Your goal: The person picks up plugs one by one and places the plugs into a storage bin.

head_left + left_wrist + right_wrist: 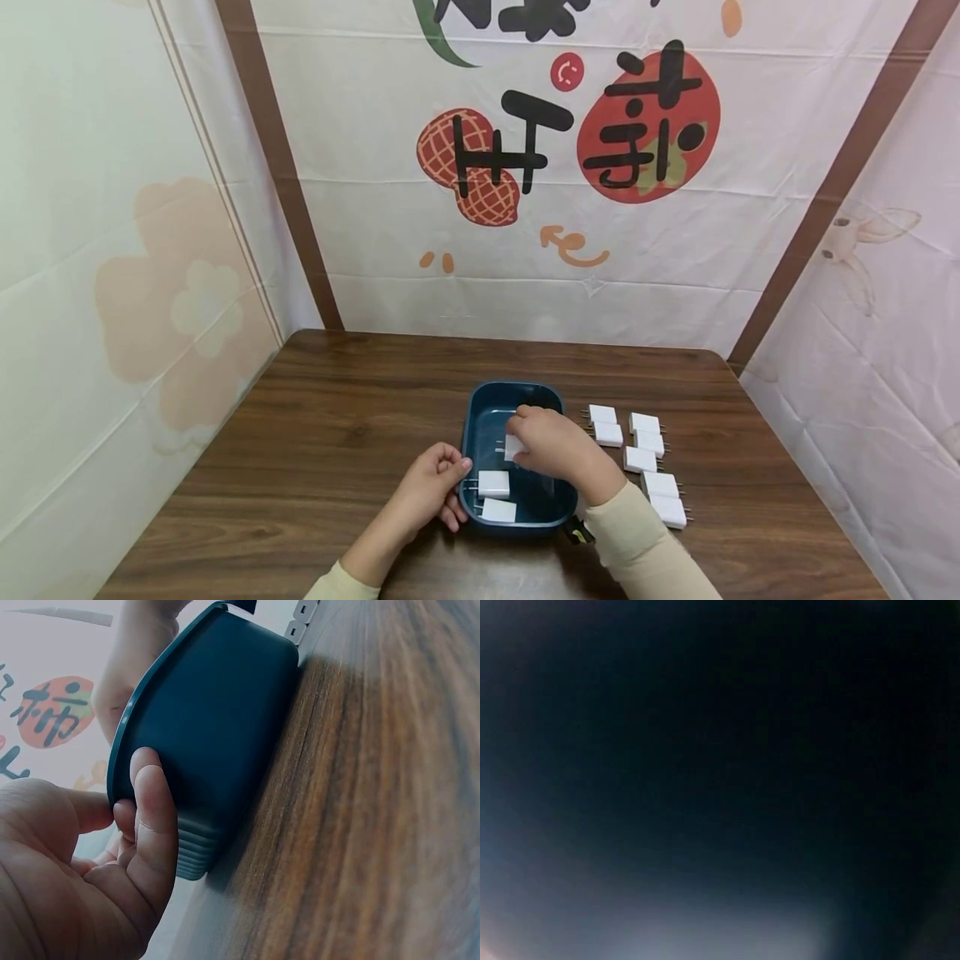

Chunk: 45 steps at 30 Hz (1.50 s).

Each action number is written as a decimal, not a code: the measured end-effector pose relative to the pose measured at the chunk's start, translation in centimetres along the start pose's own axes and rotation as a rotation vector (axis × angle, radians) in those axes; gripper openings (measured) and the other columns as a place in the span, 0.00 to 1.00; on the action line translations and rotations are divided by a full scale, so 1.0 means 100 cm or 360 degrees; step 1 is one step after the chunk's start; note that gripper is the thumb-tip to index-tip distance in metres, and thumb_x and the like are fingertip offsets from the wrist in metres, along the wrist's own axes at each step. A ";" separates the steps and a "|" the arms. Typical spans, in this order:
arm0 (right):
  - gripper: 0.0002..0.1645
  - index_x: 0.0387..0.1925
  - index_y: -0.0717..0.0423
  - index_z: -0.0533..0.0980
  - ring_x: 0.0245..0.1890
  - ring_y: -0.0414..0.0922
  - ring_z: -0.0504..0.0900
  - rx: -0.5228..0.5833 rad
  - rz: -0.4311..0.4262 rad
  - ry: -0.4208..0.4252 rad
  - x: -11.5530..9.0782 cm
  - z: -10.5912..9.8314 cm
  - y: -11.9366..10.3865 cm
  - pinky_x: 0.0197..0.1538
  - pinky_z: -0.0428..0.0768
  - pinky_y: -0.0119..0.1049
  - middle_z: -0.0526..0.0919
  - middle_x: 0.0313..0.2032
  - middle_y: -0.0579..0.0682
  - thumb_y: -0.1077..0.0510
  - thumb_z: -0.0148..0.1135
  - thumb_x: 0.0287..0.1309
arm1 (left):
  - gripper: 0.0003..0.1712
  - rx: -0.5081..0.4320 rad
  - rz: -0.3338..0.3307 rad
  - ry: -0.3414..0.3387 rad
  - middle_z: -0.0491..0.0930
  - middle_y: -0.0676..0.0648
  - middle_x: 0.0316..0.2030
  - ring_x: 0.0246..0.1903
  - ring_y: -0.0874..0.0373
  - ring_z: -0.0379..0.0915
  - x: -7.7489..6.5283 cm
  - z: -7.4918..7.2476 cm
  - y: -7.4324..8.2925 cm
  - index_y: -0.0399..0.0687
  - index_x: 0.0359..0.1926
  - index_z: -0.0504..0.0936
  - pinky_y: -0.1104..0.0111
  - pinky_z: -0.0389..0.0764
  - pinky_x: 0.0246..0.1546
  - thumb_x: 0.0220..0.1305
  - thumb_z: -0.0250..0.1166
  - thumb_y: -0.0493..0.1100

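Observation:
A dark blue plastic bin (555, 521) stands on the table with two white charger plugs lying at its near left, one of them this charger (493, 484). My left hand (435, 487) pinches the bin's left rim, its thumb on the edge and its fingers against the outer wall (225, 712), as the left wrist view shows. Inside the bin, my right hand (558, 447) grips another white charger plug (513, 448), prongs pointing left. The right wrist view is dark and blurred, so no detail shows there.
Right of the bin, several white charger plugs (641, 459) lie in two loose columns on the wooden table (337, 450). A small black and yellow item (577, 531) sits by the bin's near right corner. Printed cloth walls (375, 242) surround the table.

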State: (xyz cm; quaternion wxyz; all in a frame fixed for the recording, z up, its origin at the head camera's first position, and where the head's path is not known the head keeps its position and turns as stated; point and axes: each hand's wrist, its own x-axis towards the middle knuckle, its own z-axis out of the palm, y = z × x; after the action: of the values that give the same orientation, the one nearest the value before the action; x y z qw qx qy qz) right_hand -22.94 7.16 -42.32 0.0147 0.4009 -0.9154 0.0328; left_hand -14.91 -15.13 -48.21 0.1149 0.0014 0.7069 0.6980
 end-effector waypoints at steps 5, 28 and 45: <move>0.18 0.50 0.52 0.84 0.40 0.40 0.81 0.0008 -0.0030 -0.0018 0.003 0.004 -0.005 0.45 0.85 0.36 0.85 0.46 0.47 0.52 0.75 0.60 | 0.17 -0.0007 0.0008 -0.0019 0.79 0.37 0.27 0.16 0.54 0.80 0.000 0.000 0.000 0.36 0.50 0.67 0.65 0.83 0.15 0.79 0.57 0.47; 0.19 0.49 0.52 0.83 0.42 0.40 0.82 -0.0148 -0.0078 0.0033 0.016 0.022 -0.021 0.50 0.85 0.37 0.84 0.44 0.47 0.50 0.76 0.58 | 0.14 -0.0016 0.0028 -0.0045 0.79 0.39 0.26 0.15 0.54 0.79 -0.001 0.000 0.001 0.35 0.50 0.66 0.65 0.83 0.14 0.80 0.55 0.44; 0.18 0.49 0.52 0.83 0.42 0.40 0.82 -0.0166 -0.0080 0.0042 0.019 0.030 -0.022 0.52 0.85 0.36 0.84 0.44 0.47 0.51 0.75 0.60 | 0.17 -0.0024 0.0026 -0.0039 0.79 0.38 0.26 0.16 0.54 0.79 0.000 0.001 0.000 0.36 0.51 0.66 0.65 0.83 0.14 0.79 0.56 0.47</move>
State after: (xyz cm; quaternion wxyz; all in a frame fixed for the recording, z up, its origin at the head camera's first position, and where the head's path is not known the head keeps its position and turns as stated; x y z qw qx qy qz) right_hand -22.63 4.08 -45.13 0.0485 0.4221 -0.9052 -0.0099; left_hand -14.93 -15.06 -48.20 0.1179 0.0148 0.7001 0.7041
